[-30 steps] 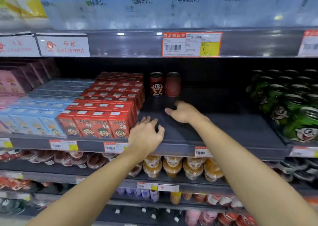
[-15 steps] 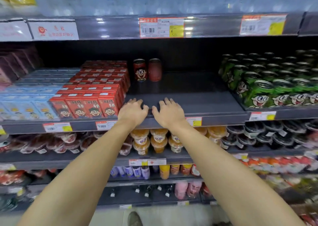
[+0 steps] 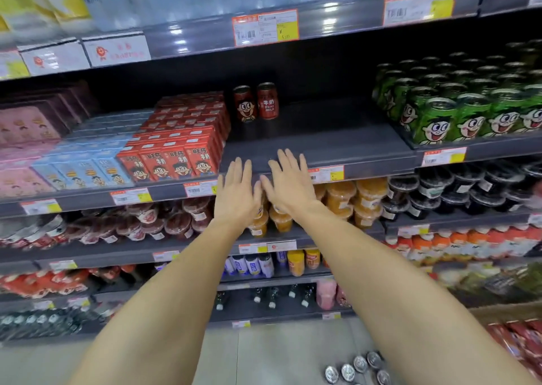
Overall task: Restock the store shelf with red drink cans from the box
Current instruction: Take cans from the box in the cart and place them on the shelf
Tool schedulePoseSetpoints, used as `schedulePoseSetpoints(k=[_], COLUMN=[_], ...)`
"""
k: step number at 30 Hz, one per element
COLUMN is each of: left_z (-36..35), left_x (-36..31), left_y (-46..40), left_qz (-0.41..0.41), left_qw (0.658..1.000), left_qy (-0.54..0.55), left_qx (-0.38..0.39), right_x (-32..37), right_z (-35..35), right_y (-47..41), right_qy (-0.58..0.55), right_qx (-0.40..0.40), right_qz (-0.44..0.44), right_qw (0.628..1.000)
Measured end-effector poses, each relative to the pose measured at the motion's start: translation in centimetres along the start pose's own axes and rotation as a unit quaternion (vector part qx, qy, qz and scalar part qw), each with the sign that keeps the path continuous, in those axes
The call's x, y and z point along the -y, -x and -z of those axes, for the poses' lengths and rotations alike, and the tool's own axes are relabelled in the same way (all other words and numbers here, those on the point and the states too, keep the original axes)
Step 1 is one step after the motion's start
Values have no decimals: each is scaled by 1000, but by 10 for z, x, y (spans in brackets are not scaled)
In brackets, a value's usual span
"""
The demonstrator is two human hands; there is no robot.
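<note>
My left hand (image 3: pixel 236 192) and right hand (image 3: pixel 289 183) hover flat, fingers spread, holding nothing. Two red cans (image 3: pixel 255 103) stand far back on the shelf (image 3: pixel 322 147).

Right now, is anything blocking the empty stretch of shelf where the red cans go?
Nothing visible does. The shelf is bare between the red cartons and the green cans; only two red cans stand at the back. Both hands, left hand and right hand, are empty at its front edge.

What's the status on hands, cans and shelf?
Left hand and right hand open, empty. Two red cans at shelf back. More can tops below. Nothing blocking.
</note>
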State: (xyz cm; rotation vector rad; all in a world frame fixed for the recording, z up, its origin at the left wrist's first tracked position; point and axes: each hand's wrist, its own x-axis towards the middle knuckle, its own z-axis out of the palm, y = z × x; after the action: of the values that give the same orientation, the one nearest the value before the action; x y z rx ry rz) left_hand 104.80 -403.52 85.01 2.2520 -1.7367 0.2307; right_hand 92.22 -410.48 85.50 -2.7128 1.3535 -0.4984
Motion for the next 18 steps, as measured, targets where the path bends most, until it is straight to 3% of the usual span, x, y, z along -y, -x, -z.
schedulePoseSetpoints(k=[6,12,18], left_z=[-15,-14,-16], left_x=[10,0,-39], left_y=[62,135,217], left_qz=[-32,-93,-87], left_qw=[996,993,971], left_qy=[-62,-23,-65], left_qx=[52,72,213], right_x=[10,15,15], right_z=[-15,-23,-24], right_y=[69,152,255], right_qy=[-15,7,10], right_qx=[51,177,224], right_qz=[5,-86,-148], right_qw=[999,980,963])
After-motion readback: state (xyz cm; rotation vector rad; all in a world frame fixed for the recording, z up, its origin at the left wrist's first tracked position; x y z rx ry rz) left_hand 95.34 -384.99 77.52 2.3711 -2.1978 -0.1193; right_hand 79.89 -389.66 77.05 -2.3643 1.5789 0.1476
